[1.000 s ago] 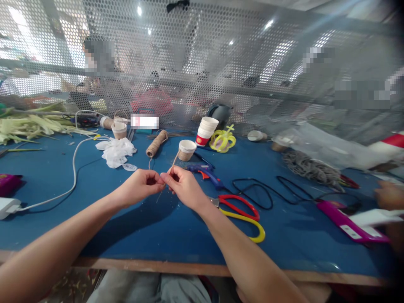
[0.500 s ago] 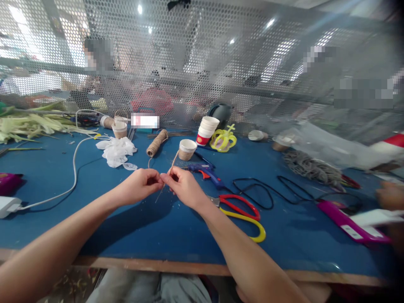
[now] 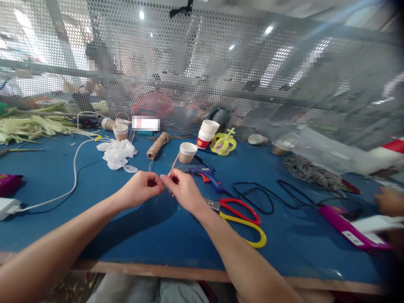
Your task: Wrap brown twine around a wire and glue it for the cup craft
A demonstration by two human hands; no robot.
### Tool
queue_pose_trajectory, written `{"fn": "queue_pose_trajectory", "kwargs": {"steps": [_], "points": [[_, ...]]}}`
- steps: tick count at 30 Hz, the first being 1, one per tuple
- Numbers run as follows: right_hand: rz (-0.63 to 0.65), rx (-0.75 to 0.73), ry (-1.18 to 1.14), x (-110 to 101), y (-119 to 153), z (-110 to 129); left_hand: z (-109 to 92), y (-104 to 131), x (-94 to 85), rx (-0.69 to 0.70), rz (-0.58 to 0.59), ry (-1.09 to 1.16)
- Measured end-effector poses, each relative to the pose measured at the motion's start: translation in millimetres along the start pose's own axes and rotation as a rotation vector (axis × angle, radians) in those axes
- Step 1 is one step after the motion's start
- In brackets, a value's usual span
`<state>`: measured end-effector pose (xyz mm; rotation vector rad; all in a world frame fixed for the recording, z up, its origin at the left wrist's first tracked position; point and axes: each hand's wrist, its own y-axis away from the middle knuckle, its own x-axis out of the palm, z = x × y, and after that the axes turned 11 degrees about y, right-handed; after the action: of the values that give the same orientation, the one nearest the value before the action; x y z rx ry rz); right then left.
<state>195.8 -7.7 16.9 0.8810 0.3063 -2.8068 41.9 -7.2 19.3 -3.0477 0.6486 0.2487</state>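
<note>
Both hands meet near the middle of the blue table. My left hand [image 3: 145, 187] pinches the twine, its fingertips against those of my right hand [image 3: 179, 187]. My right hand is closed on the same twine [image 3: 174, 163], which rises from its fingers to a small twine-wrapped cup [image 3: 187, 153] just beyond. A roll of twine [image 3: 158, 145] lies behind my left hand, with a strand hanging down toward it. Right of my right hand are a blue glue gun [image 3: 208, 174] and scissors [image 3: 241, 212] with red and yellow handles.
Stacked paper cups [image 3: 207, 134] and a yellow crown-shaped piece [image 3: 223, 144] stand behind. White crumpled material [image 3: 116, 153] and another cup [image 3: 120, 130] are at left. Grey cord [image 3: 311, 173], black cable and a purple power strip [image 3: 353, 229] lie right, near another person's hand [image 3: 389, 201].
The view has tilted slightly, so the table things appear a little lower. Both hands remain together on the twine, with hardly any visible movement.
</note>
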Motion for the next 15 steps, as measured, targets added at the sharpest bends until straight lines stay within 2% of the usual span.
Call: {"fn": "queue_pose_trajectory", "kwargs": {"steps": [5, 15], "points": [[0.151, -0.048, -0.28, -4.8, 0.1, 2.5, -3.4, 1.2, -3.9, -0.08, 0.104, 0.176], [0.064, -0.007, -0.082, -6.3, 0.8, 3.4, -5.3, 2.0, -3.8, -0.016, 0.067, 0.058]]}}
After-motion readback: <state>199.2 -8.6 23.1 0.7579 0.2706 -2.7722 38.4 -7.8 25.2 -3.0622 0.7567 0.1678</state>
